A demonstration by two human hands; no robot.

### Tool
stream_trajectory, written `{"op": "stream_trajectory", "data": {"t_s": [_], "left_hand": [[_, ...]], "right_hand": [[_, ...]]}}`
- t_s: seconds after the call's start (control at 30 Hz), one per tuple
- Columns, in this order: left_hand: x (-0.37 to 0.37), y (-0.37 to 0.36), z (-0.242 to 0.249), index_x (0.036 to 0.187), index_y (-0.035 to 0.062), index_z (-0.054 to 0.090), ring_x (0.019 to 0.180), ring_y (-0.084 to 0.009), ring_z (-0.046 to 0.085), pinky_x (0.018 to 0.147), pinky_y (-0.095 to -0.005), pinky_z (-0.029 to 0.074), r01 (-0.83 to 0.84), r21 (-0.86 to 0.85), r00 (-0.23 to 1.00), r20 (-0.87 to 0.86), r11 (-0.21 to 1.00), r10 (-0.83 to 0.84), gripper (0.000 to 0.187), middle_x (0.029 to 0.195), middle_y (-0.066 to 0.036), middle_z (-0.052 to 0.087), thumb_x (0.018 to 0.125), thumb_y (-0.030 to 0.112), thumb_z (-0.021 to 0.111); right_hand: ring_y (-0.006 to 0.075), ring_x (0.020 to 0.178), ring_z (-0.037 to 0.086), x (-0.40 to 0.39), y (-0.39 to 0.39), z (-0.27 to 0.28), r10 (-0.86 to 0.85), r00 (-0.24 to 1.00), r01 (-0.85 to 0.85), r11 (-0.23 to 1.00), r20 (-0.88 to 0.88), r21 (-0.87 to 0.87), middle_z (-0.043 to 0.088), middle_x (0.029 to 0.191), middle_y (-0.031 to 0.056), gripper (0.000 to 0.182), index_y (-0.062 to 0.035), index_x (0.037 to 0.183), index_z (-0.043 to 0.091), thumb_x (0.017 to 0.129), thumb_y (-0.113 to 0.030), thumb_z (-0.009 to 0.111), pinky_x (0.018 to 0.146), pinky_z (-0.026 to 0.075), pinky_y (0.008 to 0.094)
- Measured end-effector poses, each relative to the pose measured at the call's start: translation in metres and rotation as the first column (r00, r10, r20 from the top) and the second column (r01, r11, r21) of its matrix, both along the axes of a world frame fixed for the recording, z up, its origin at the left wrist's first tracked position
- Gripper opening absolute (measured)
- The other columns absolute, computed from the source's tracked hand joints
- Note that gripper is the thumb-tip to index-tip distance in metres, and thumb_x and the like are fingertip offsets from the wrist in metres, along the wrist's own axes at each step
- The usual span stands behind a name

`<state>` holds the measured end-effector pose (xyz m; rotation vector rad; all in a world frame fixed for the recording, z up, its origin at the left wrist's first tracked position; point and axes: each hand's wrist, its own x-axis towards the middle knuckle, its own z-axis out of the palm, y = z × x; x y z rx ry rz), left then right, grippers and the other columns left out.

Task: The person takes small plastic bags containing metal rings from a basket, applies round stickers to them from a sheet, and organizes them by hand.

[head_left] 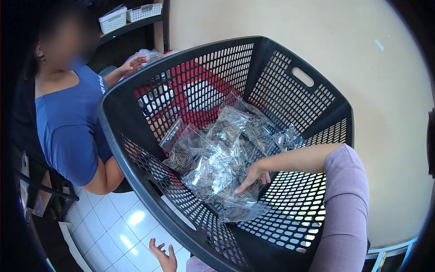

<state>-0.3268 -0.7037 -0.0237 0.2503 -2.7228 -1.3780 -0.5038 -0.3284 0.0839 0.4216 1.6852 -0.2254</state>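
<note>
A large black plastic laundry basket (302,104) with slotted walls stands tilted before me. Clear zip-lock bags (213,170) are heaped inside it, filled with coiled dark-and-pale striped pieces. My right hand (256,176) reaches in over the basket's right side, its index finger stretched down at the front bags and nothing held in it. Outside the basket, close below its near left rim, my left hand (164,256) has its fingers apart and holds nothing.
A person in a blue top (70,129) stands at the left, one hand (133,63) behind the basket by clear plastic. White baskets (113,20) sit on a dark shelf at the back. White floor tiles (108,211) show below; a pale wall (371,90) is at the right.
</note>
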Motion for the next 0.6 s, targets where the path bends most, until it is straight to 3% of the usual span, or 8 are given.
{"op": "stream_trajectory", "data": {"t_s": [0.13,0.17,0.2,0.3,0.33,0.4,0.53,0.6], "left_hand": [[-0.003,0.0,0.0,0.12,-0.0009,0.026,0.103,-0.0273,0.038,0.089,-0.0338,0.03,0.069,0.02,0.997,0.04,0.997,-0.07,0.067,0.11,-0.013,0.032,0.064,0.007,0.063],[-0.005,0.001,0.001,0.12,-0.0009,0.027,0.103,-0.0271,0.038,0.089,-0.0338,0.03,0.085,0.027,0.995,0.048,0.996,-0.086,0.067,0.109,-0.013,0.032,0.064,0.007,0.062],[-0.006,0.001,0.001,0.119,-0.0009,0.027,0.103,-0.027,0.038,0.088,-0.0337,0.03,0.099,0.034,0.993,0.055,0.995,-0.1,0.066,0.109,-0.013,0.032,0.064,0.007,0.062],[-0.009,0.003,0.002,0.118,-0.0009,0.029,0.103,-0.0267,0.038,0.088,-0.0336,0.031,0.138,0.052,0.987,0.072,0.989,-0.141,0.064,0.108,-0.013,0.033,0.064,0.007,0.062],[-0.01,0.003,0.002,0.118,-0.0009,0.03,0.103,-0.0266,0.038,0.088,-0.0336,0.031,0.153,0.057,0.985,0.077,0.987,-0.157,0.063,0.108,-0.013,0.033,0.064,0.006,0.062],[-0.013,0.003,0.003,0.117,-0.0009,0.031,0.103,-0.0264,0.038,0.087,-0.0335,0.031,0.183,0.066,0.978,0.087,0.981,-0.188,0.061,0.107,-0.013,0.034,0.064,0.006,0.062],[-0.017,-0.005,0.001,0.111,0.0002,0.038,0.1,-0.0254,0.041,0.085,-0.033,0.033,0.211,0.075,0.971,0.096,0.975,-0.218,0.052,0.102,-0.013,0.042,0.064,0.006,0.061],[-0.019,-0.008,0.004,0.109,0.001,0.04,0.096,-0.0254,0.045,0.081,-0.033,0.035,0.161,0.211,0.937,0.275,0.964,-0.217,0.048,0.099,-0.012,0.048,0.066,0.006,0.06]], "right_hand": [[0.0279,0.074,0.059,0.007,-0.012,-0.007,0.28,0.956,-0.285,0.957,-0.086,-0.049,0.054,0.093,0.0224,0.099,0.0171,0.1,0.044,0.049,-0.065,0.066,0.063,0.051,0.0371],[0.0232,0.066,0.059,0.006,-0.011,-0.008,0.287,0.951,-0.294,0.955,-0.118,-0.04,0.057,0.079,0.0157,0.075,0.0099,0.088,0.053,0.057,-0.057,0.066,0.058,0.052,0.0329],[0.0232,0.066,0.059,0.002,-0.003,-0.016,0.288,0.95,-0.294,0.955,-0.122,-0.037,0.057,0.079,0.0157,0.075,0.0099,0.088,0.053,0.057,-0.057,0.066,0.058,0.052,0.0329],[0.0157,0.07,0.058,-0.019,0.019,-0.032,0.236,0.969,-0.246,0.947,-0.074,-0.207,0.055,0.073,0.0043,0.035,-0.0056,0.081,0.056,0.07,-0.037,0.065,0.06,0.05,0.0272],[0.0157,0.07,0.058,-0.02,0.021,-0.031,0.235,0.969,-0.246,0.947,-0.079,-0.207,0.055,0.073,0.0043,0.035,-0.0056,0.081,0.056,0.07,-0.037,0.065,0.06,0.05,0.0272],[0.0233,0.084,0.057,-0.019,0.022,-0.024,0.182,0.983,-0.171,0.913,-0.006,-0.369,0.055,0.097,0.0147,0.051,0.0001,0.102,0.052,0.069,-0.036,0.067,0.074,0.047,0.0346],[0.0207,0.088,0.056,-0.021,0.007,0.021,0.18,0.968,-0.096,0.91,0.177,-0.404,0.057,0.097,0.0107,0.045,-0.0027,0.104,0.047,0.07,-0.026,0.067,0.079,0.044,0.0336],[0.0179,0.083,0.056,-0.034,0.002,0.065,0.278,0.959,-0.239,0.903,0.062,-0.356,0.057,0.092,0.0089,0.045,-0.0027,0.105,0.044,0.07,-0.019,0.067,0.073,0.045,0.0305]]}}
